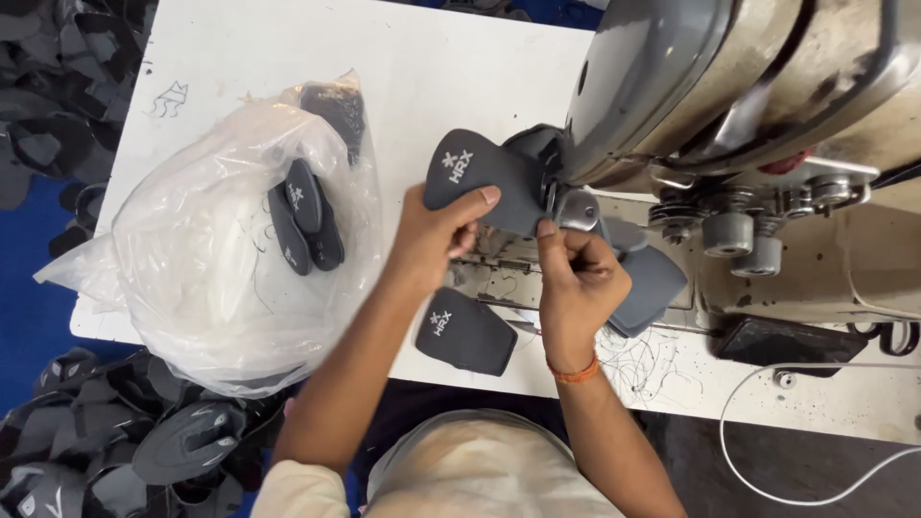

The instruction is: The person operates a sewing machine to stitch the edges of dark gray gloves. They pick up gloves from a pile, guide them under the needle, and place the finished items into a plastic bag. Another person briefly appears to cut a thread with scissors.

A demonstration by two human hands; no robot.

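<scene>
Machine head (pixel 767 105) of the sewing machine overhangs the white table (pixel 432 58) at right; a clear plastic bag (pixel 211 249) of grey pieces lies at left. Step in hand, by judgement: feeding a grey padded piece (pixel 475 177) under the needle area. The next move calls for steady alignment at the foot. Left hand (pixel 436 235) pinches the piece's lower edge, fingers closed; right hand (pixel 576 278) is curled, fingertips gripping it beside the foot.

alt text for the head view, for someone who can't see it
Seen from above, a person's left hand and right hand hold a dark grey padded piece at a sewing machine. A similar piece lies on the white table, beside a clear plastic bag.
</scene>
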